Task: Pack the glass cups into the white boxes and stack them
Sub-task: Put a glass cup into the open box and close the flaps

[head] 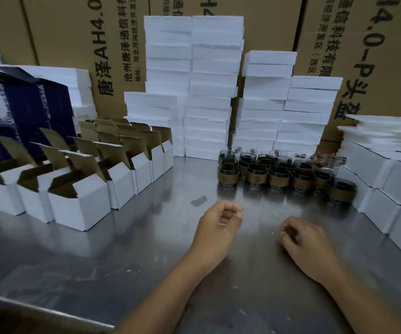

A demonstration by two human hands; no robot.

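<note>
Sideways black print on the brown cartons (74, 44): "唐泽AH4.0", "沧州唐泽通信科技", and "4.0-P头盔" at right

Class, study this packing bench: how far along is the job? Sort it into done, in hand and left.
Seemingly done: closed white boxes are stacked at the right, contents unseen. In hand: nothing; left hand and right hand are empty over the table. Left: many glass cups stand unpacked; open boxes on the left wait.

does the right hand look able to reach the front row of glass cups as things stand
Probably yes. The right hand holds nothing, and only bare steel table lies between it and the front-row cups; the closed white boxes stand off to the side.
</note>
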